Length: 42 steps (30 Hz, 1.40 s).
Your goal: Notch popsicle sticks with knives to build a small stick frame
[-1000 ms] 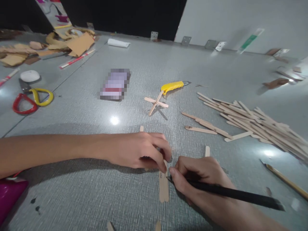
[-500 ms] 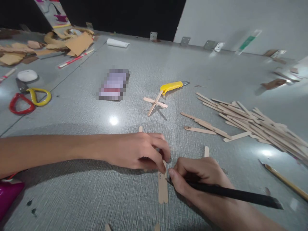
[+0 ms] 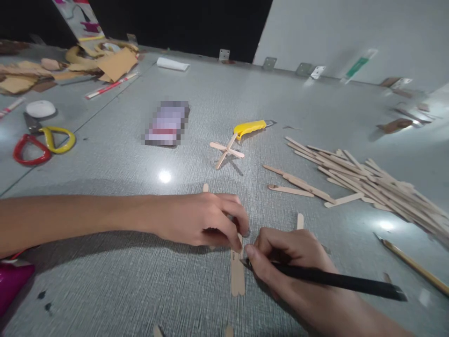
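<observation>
My left hand (image 3: 203,219) reaches in from the left and presses its fingertips down on the top end of two wooden craft sticks (image 3: 237,278) lying side by side on the grey table (image 3: 122,281). My right hand (image 3: 286,262) is closed round a black pen (image 3: 336,281), its tip touching the sticks just below my left fingertips. Another stick end (image 3: 206,187) pokes out beyond my left hand, and one (image 3: 300,221) shows behind my right hand.
A pile of craft sticks (image 3: 365,180) lies at the right. A small stick cross (image 3: 227,150) and a yellow utility knife (image 3: 250,127) sit mid-table. Red and yellow scissors (image 3: 44,142), cardboard scraps (image 3: 70,68), a pencil (image 3: 412,266) and a magenta object (image 3: 12,283) lie around.
</observation>
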Tool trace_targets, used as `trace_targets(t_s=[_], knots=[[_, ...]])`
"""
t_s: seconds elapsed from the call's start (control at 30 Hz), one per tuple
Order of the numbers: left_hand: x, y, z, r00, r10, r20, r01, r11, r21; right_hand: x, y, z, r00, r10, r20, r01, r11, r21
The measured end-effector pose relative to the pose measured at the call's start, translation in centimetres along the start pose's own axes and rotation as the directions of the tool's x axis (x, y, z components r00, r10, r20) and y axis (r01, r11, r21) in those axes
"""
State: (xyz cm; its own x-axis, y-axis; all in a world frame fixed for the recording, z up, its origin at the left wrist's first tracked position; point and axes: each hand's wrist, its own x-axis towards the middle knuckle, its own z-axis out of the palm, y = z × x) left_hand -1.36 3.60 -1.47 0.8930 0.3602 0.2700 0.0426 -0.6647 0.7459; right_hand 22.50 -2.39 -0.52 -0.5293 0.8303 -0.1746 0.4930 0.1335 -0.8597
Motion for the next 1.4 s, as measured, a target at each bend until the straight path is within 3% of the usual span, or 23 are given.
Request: trace_targets(t_s=[0.63,0.9,1.4], knots=[[0.02,0.10,-0.17,1.000,0.007,0.018,-0.008,1.000,0.018,0.28,-0.54,0.20,0.997,-0.056,-0.046,0.053,0.996,-0.077],[-0.07,0.04,-0.03,1.000,-0.012,0.012,0.012,1.000,-0.008,-0.24,0.21,-0.05,1.000,0.014,-0.014,-0.015,1.000,-0.027],[-0.04,0.08,-0.08,1.000,-0.001,0.016,0.001,1.000,-0.006,0.25,-0.47,0.03,0.998,-0.050,-0.035,0.047,0.996,-0.070]])
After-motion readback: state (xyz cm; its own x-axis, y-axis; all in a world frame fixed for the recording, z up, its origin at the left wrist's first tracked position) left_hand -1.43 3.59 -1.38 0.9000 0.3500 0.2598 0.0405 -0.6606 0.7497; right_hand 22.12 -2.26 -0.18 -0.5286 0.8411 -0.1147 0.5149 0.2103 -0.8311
